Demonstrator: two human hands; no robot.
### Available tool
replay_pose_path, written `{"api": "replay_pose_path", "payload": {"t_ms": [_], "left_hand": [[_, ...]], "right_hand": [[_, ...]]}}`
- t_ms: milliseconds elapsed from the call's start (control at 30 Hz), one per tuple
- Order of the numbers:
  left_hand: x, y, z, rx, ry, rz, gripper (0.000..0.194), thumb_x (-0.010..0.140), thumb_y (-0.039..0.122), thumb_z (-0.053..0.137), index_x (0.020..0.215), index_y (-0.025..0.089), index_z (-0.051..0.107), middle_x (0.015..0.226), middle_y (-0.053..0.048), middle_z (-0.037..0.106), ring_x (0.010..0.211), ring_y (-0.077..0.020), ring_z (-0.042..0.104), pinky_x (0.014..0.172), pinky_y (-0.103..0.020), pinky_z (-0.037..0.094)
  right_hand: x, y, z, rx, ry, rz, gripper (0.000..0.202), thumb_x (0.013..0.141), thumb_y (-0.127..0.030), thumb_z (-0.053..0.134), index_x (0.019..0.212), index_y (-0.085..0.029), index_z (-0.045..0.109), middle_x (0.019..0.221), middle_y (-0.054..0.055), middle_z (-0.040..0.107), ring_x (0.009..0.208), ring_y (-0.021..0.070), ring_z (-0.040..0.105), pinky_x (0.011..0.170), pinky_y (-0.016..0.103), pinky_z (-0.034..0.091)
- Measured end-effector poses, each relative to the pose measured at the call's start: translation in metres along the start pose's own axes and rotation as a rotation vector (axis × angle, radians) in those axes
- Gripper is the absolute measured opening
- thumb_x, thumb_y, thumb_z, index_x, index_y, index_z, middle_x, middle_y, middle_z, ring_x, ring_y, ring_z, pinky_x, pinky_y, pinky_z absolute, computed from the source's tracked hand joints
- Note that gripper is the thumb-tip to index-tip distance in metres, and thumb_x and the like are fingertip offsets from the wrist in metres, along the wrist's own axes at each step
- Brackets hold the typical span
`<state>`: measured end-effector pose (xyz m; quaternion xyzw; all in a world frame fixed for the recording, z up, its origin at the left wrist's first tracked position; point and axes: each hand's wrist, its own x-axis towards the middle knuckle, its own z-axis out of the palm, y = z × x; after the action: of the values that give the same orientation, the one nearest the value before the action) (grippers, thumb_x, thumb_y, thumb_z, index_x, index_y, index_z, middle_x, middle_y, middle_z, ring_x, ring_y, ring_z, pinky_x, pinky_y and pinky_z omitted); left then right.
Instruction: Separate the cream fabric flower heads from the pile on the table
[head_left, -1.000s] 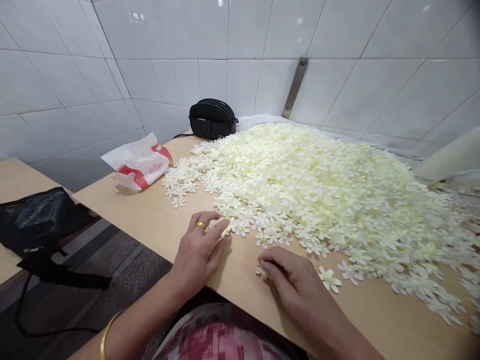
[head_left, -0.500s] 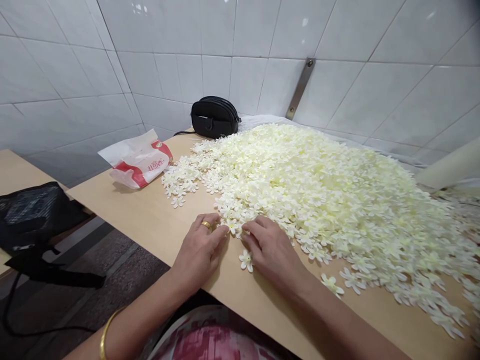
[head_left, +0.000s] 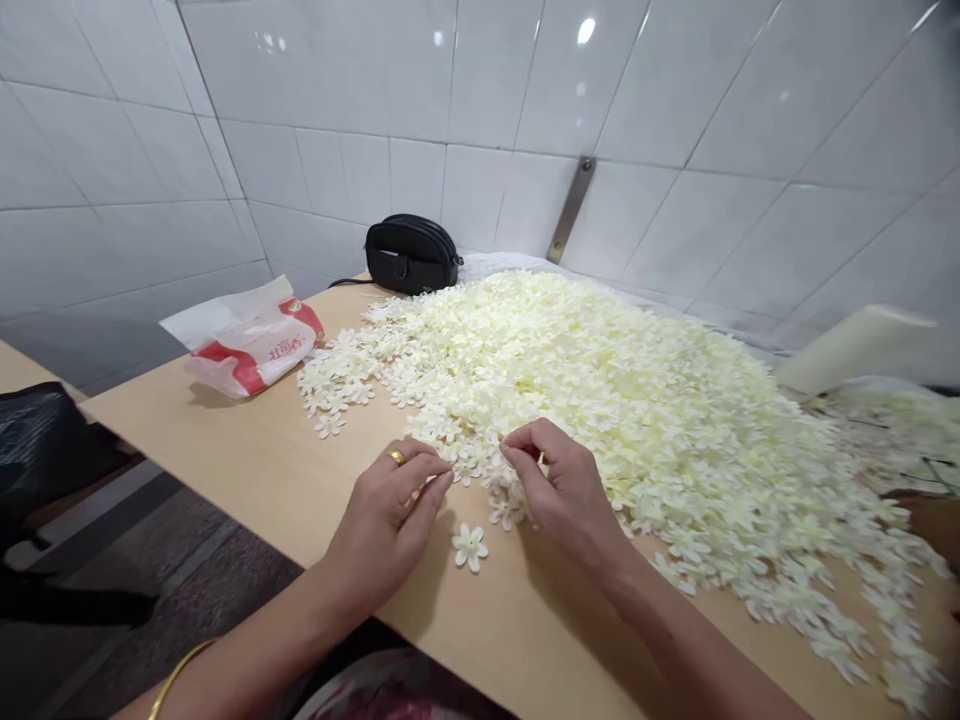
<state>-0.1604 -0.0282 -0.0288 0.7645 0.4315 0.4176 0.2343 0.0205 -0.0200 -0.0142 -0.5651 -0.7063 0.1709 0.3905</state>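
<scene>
A wide heap of pale cream-yellow artificial flowers (head_left: 570, 360) covers much of the table. My left hand (head_left: 390, 515), with a gold ring, is at the heap's near edge, its thumb and fingertips drawn together. Whatever may be between them is too small to make out. To its right, my right hand (head_left: 566, 490) pinches thumb and forefinger just above the flowers; what those tips hold cannot be made out. One loose flower (head_left: 470, 547) lies face up on the bare wood between and below both hands. More flowers lie close under my right hand.
On the left of the tabletop (head_left: 262, 470) rests a red-and-white paper packet (head_left: 255, 340). A black pouch (head_left: 412, 255) stands behind the heap by the tiled wall. At right is a pale roll (head_left: 851, 350), and a black bag (head_left: 45, 450) sits at far left.
The view has shifted slightly. My right hand has lifted and its pinch shows more clearly. The single flower, earlier beside my right thumb, now lies apart from it, nearer the table's front edge.
</scene>
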Motion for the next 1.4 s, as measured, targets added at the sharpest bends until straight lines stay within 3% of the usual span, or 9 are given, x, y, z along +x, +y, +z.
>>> {"api": "replay_pose_path", "payload": {"t_ms": [200, 333, 500, 700, 900, 1000, 1133, 1333, 1400], "left_hand": [[0.036, 0.028, 0.026, -0.657, -0.265, -0.397, 0.018, 0.08, 0.035, 0.052, 0.083, 0.018, 0.057, 0.076, -0.001, 0.057, 0.073, -0.0144, 0.052, 0.065, -0.025, 0.04], [0.042, 0.032, 0.041, -0.908, -0.211, -0.484, 0.018, 0.072, 0.03, 0.062, 0.07, 0.014, 0.053, 0.064, 0.0, 0.054, 0.062, -0.0106, 0.049, 0.059, -0.022, 0.039], [0.041, 0.029, 0.048, -1.004, -0.18, -0.514, 0.017, 0.07, 0.026, 0.064, 0.07, 0.013, 0.053, 0.063, -0.001, 0.057, 0.058, -0.01, 0.05, 0.056, -0.021, 0.039], [0.04, 0.036, 0.056, -0.834, -0.209, -0.483, 0.02, 0.071, 0.03, 0.06, 0.064, 0.014, 0.05, 0.055, 0.001, 0.051, 0.049, -0.0093, 0.046, 0.049, -0.021, 0.036], [0.035, 0.038, 0.059, -0.653, -0.243, -0.478, 0.015, 0.074, 0.027, 0.054, 0.066, 0.015, 0.05, 0.052, 0.003, 0.049, 0.046, -0.0081, 0.042, 0.046, -0.02, 0.032], [0.028, 0.034, 0.046, -0.563, -0.136, -0.435, 0.014, 0.076, 0.028, 0.053, 0.072, 0.015, 0.053, 0.058, 0.002, 0.05, 0.05, -0.009, 0.044, 0.047, -0.02, 0.034], [0.006, 0.024, 0.021, -0.214, 0.034, -0.242, 0.012, 0.081, 0.027, 0.05, 0.075, 0.017, 0.054, 0.068, 0.0, 0.052, 0.061, -0.0117, 0.047, 0.055, -0.023, 0.038], [-0.026, 0.011, 0.021, 0.31, -0.186, 0.26, 0.011, 0.084, 0.017, 0.045, 0.085, 0.018, 0.056, 0.084, -0.006, 0.053, 0.08, -0.0189, 0.047, 0.071, -0.033, 0.041], [-0.025, 0.005, 0.026, 0.434, -0.172, 0.335, 0.017, 0.084, 0.014, 0.041, 0.081, 0.017, 0.056, 0.082, -0.007, 0.053, 0.08, -0.0198, 0.046, 0.071, -0.034, 0.041]], "right_hand": [[-0.001, -0.001, -0.019, 0.129, 0.084, -0.011, 0.013, 0.081, -0.019, 0.049, 0.069, -0.017, 0.053, 0.067, -0.001, 0.052, 0.064, 0.0114, 0.047, 0.06, 0.024, 0.036], [-0.008, -0.001, -0.022, 0.2, 0.057, -0.033, 0.014, 0.083, -0.021, 0.047, 0.071, -0.017, 0.054, 0.072, 0.0, 0.053, 0.07, 0.0124, 0.049, 0.065, 0.024, 0.037], [-0.012, 0.005, -0.029, 0.406, 0.048, 0.129, 0.021, 0.086, -0.034, 0.043, 0.079, -0.019, 0.055, 0.075, 0.0, 0.053, 0.074, 0.0137, 0.05, 0.067, 0.025, 0.038], [-0.015, 0.008, -0.029, 0.736, -0.127, 0.183, 0.024, 0.083, -0.036, 0.048, 0.069, -0.018, 0.051, 0.064, -0.001, 0.052, 0.063, 0.0121, 0.048, 0.061, 0.025, 0.039], [-0.018, 0.017, -0.029, 0.485, -0.019, 0.249, 0.027, 0.081, -0.035, 0.051, 0.062, -0.017, 0.044, 0.055, -0.005, 0.037, 0.051, 0.0073, 0.033, 0.048, 0.02, 0.028], [-0.016, 0.022, -0.033, 0.387, 0.062, 0.245, 0.029, 0.081, -0.036, 0.05, 0.06, -0.018, 0.042, 0.052, -0.006, 0.034, 0.048, 0.0069, 0.03, 0.044, 0.02, 0.024], [-0.012, 0.03, -0.038, 0.34, 0.148, 0.237, 0.031, 0.082, -0.037, 0.049, 0.058, -0.018, 0.04, 0.052, -0.006, 0.033, 0.048, 0.0067, 0.028, 0.046, 0.021, 0.024], [-0.011, 0.028, -0.032, 0.459, 0.071, 0.287, 0.035, 0.08, -0.041, 0.05, 0.056, -0.018, 0.039, 0.052, -0.005, 0.037, 0.052, 0.008, 0.035, 0.049, 0.021, 0.028], [-0.011, 0.028, -0.029, 0.581, 0.029, 0.318, 0.036, 0.08, -0.043, 0.05, 0.057, -0.018, 0.042, 0.053, -0.004, 0.041, 0.054, 0.0089, 0.04, 0.053, 0.022, 0.031]]}}
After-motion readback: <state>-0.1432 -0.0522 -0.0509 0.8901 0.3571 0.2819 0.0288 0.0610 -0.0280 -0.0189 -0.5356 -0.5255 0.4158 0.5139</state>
